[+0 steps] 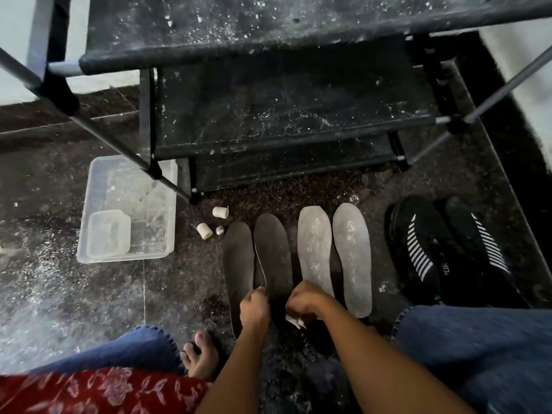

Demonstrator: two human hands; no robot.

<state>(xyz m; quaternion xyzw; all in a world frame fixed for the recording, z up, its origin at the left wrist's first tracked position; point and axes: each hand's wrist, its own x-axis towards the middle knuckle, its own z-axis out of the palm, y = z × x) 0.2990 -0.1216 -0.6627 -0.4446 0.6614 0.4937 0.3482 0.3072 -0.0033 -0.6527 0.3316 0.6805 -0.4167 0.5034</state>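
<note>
Lower centre: left hand pinches the dark insole by its raised edge, likely steadying it. Right hand clutches a white scrap (for wiping, probably).

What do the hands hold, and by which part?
The left hand pinches the dark grey insole beside the pale pair at its left edge near the heel. The right hand grips a white scrap over its heel.
</note>
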